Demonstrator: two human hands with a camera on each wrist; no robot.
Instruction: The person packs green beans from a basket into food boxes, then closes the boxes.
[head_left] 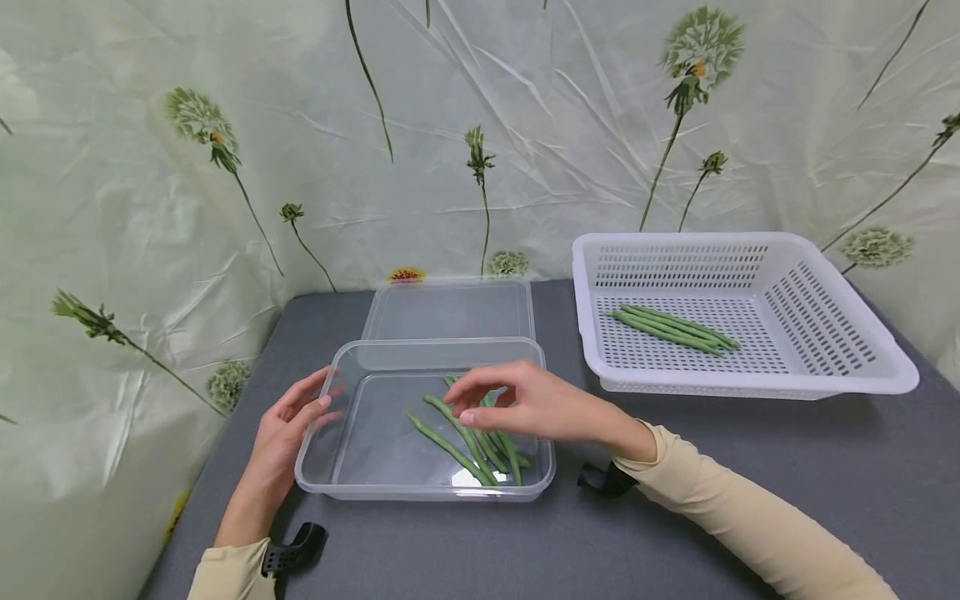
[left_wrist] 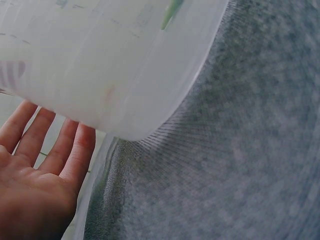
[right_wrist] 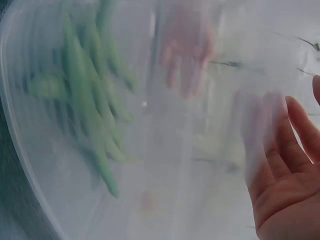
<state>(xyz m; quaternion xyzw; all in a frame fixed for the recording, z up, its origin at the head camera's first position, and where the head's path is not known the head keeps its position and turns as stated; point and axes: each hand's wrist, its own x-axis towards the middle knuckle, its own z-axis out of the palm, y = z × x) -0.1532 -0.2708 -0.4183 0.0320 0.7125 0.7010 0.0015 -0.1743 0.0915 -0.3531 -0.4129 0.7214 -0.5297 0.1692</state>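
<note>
A clear plastic container [head_left: 375, 450] stands on the table with several green beans [head_left: 450, 446] lying in its right half. My left hand [head_left: 285, 433] is at the container's left wall, its fingers straight and seeming to touch it. In the left wrist view those fingers [left_wrist: 75, 155] extend to the container's edge. Over the beans hovers my right hand [head_left: 540, 404], its fingers loosely bent with nothing visible in them. Through the cloudy plastic in the right wrist view, more of the green beans [right_wrist: 82, 80] show beside the right hand [right_wrist: 292, 185].
A white perforated basket [head_left: 750, 383] stands at the back right, holding several green beans [head_left: 675, 327]. Behind the container lies a clear flat lid [head_left: 450, 310]. Plastic sheeting with a dandelion print [head_left: 525, 125] hangs behind the grey table [head_left: 420, 550].
</note>
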